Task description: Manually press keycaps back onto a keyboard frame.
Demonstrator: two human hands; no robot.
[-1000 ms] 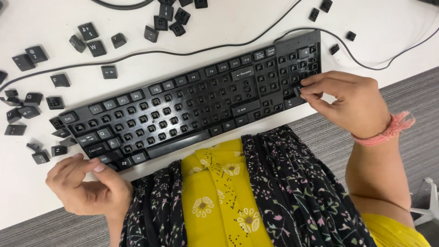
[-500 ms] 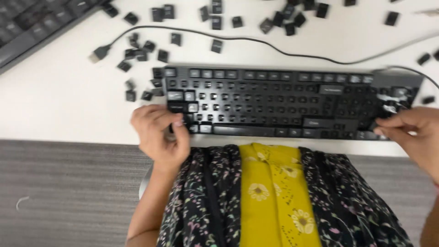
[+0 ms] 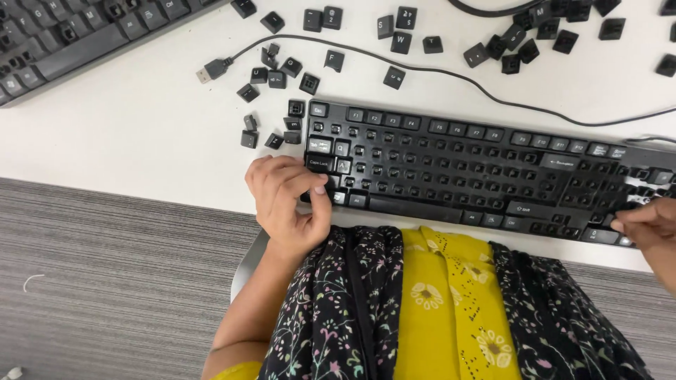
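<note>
At the worktop's near edge, a light, rigid black keyboard (image 3: pixel 486 176) is pinched at both ends by left hand (image 3: pixel 289 197) and right hand (image 3: pixel 644 225) fingers; end grips suit it.

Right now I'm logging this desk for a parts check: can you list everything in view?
Keyboard: one, black, most keycaps missing, at the table's near edge.
Second keyboard: one, grey, top left corner.
Loose keycaps: many, black, scattered behind and left of the black keyboard.
Cable with plug: one, black, across the table.
Table: one, white.
Floor: grey, striped.
Left hand: at the black keyboard's left end.
Right hand: at its right end.
</note>
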